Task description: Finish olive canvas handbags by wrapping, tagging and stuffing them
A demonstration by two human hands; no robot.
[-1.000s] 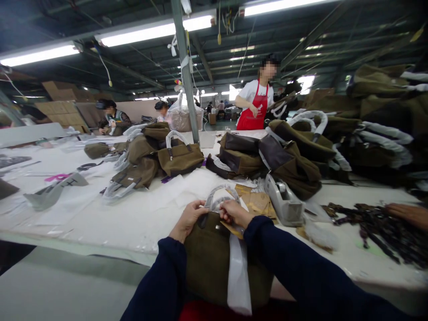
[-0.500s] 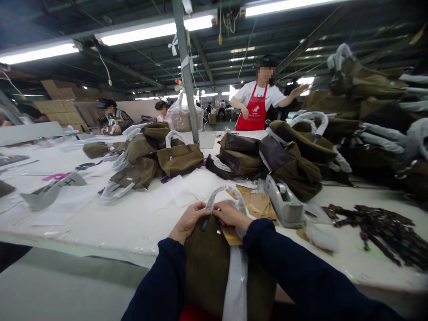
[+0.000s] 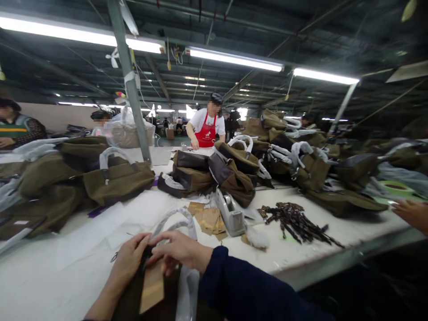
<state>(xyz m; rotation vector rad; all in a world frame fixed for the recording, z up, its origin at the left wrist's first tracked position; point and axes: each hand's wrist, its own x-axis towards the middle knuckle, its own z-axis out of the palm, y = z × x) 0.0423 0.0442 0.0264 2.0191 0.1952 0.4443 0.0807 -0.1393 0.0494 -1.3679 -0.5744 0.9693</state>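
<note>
A dark olive handbag (image 3: 171,298) is upright in front of me at the table edge, its lower part out of frame. Its handle (image 3: 182,213) is wrapped in whitish padding and arches above my hands. At the near foot of that handle, my left hand (image 3: 129,256) is closed in a pinch on it. My right hand (image 3: 179,248) meets it there, thumb and forefinger drawn together with the other fingers curled loosely; what lies between them is hidden. Below my right fingers hangs a tan cardboard tag (image 3: 153,287) against the bag. A strip of white wrap (image 3: 187,290) runs down the bag's front.
Beyond my hands lie tan cards (image 3: 209,219), a grey tape dispenser (image 3: 231,213) and a heap of dark straps (image 3: 297,220). Olive bags (image 3: 120,180) are piled left and right. Another person's hand (image 3: 413,214) reaches in at right; a person in a red apron (image 3: 205,131) stands across.
The view has turned to the right. My hands and the bag sit lower and further left in view. My right fingers have loosened somewhat, and the tag hangs more in sight.
</note>
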